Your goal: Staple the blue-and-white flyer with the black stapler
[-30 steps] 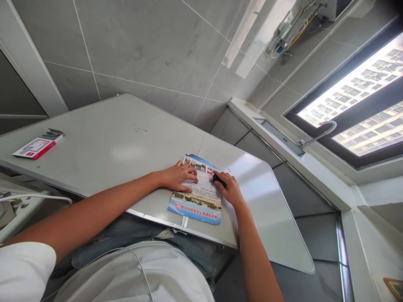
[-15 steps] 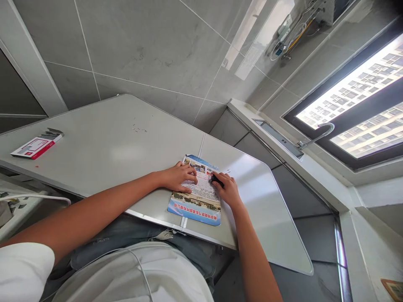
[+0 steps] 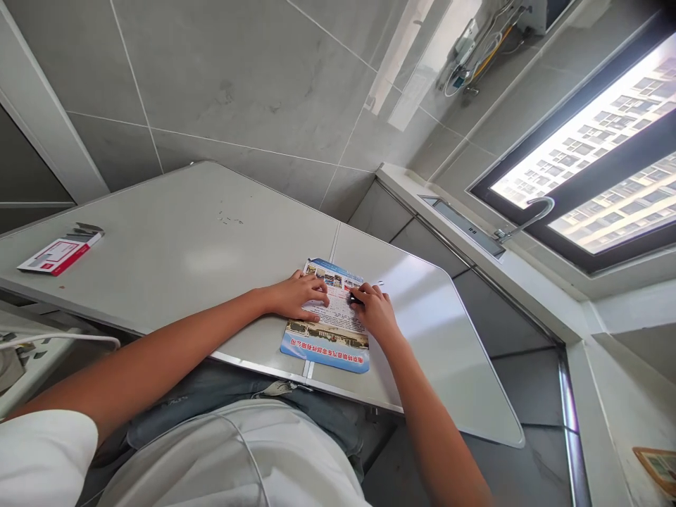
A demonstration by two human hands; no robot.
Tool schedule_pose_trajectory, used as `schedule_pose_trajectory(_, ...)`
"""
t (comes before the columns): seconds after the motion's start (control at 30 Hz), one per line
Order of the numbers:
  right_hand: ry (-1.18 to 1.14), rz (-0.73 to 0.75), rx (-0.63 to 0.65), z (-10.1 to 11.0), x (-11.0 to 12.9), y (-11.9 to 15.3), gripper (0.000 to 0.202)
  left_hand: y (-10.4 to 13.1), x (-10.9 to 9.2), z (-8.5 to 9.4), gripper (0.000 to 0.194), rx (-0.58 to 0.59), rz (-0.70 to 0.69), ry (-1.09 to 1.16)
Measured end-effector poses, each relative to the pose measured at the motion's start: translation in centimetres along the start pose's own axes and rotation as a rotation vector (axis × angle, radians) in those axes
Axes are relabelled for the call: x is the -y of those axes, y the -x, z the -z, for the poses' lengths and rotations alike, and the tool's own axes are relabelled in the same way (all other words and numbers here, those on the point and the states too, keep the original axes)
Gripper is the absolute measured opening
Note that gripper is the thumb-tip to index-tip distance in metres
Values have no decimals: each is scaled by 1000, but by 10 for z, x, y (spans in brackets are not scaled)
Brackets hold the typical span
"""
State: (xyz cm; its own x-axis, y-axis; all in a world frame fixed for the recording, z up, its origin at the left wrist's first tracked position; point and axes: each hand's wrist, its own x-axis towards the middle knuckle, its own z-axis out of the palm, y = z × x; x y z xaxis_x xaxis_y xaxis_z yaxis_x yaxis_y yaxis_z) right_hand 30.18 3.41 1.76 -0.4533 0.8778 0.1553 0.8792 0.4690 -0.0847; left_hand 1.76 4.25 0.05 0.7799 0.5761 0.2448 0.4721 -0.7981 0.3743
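A printed card [image 3: 327,358] with blue borders, small photos and dense text lies flat on the grey-white table, upside down to me. My left hand [image 3: 302,296] rests on its left side, fingers apart and slightly bent, holding nothing. Over the right part of the card, my right hand [image 3: 376,308] is closed around a small black object [image 3: 357,299]. Its tip points left and down at the printed text. Most of this object is covered by my fingers, so its exact kind does not show.
At the table's left end [image 3: 158,232] lies a white and red box [image 3: 62,252] with grey flaps raised. Small dark marks or scraps [image 3: 231,217] dot the tabletop. A tap [image 3: 528,217] stands at the sink below the window. A tiled wall borders the far side.
My right hand has shifted slightly up and left over the card, turning so less of the black object shows. The left hand holds its place. The whole view has tilted a little.
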Motion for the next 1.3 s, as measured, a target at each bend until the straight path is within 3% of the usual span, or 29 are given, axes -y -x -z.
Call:
schedule_pose_trajectory(0.13,-9,14,-25,1,2,1,39,2,3,0,37,14,-1,-4)
schedule_pose_trajectory(0.3,-130,10,-54,5,-19,19,50,5,6,2,38,19,0,1)
schedule_pose_trajectory(0.47,-123,-273,-160,5,-45,41,45,6,7,8,38,50,15,19)
schedule_pose_trajectory(0.53,-87,-387,-267,9,-46,44,43,6,9,10,37,68,30,27)
schedule_pose_trajectory(0.63,-144,-442,-486,18,-24,42,43,6,15,13,34,18,82,6)
schedule_pose_trajectory(0.7,-276,-349,-525,19,7,37,41,4,19,14,28,-103,160,-30)
schedule_pose_trajectory(0.83,-494,-130,-293,8,79,21,45,3,28,18,22,-368,340,-91)
schedule_pose_trajectory(0.97,-531,-51,-155,-11,113,13,42,6,35,19,18,-414,399,-72)
schedule_pose_trajectory(1.1,-572,-62,-191,-19,100,30,47,7,38,15,18,-391,409,-45)
schedule_pose_trajectory(1.3,-527,-149,-221,-15,37,88,45,5,30,12,14,-332,439,43)
